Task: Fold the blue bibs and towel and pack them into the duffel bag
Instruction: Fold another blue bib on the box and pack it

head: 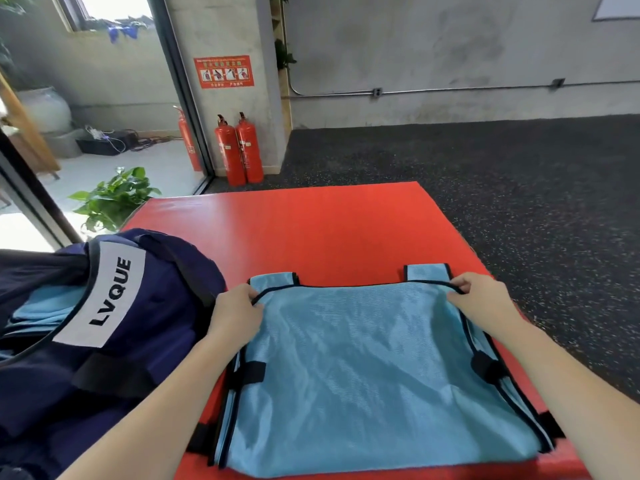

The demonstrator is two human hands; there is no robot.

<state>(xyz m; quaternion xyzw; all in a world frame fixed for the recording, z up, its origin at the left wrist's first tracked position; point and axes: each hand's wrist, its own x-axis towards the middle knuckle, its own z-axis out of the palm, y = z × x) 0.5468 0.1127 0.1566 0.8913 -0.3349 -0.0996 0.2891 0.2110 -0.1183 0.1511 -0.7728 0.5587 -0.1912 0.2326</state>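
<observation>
A light blue mesh bib (pixel 363 368) with black trim lies flat on a red mat (pixel 311 233), and both hands hold its far edge. The left hand (pixel 235 311) has its grip pinched on the black trim at the bib's far left corner, thumb on top; the right hand (pixel 479 297) has its grip pinched on the same trim at the far right corner. Just beyond each grip a short shoulder strap of the bib pokes out flat onto the mat. Nearer the person than the grips, black side tabs stick out from the bib's edges.

To the outside of the left grip, touching the forearm, sits a navy duffel bag (pixel 145 334) with a white label reading LVQUE (its mouth gapes open). Inside it lies folded light blue fabric (pixel 41 311). Far beyond the left grip, two red fire extinguishers (pixel 239 150) stand against a concrete pillar, with a potted plant (pixel 114 199) beside the mat's far left corner.
</observation>
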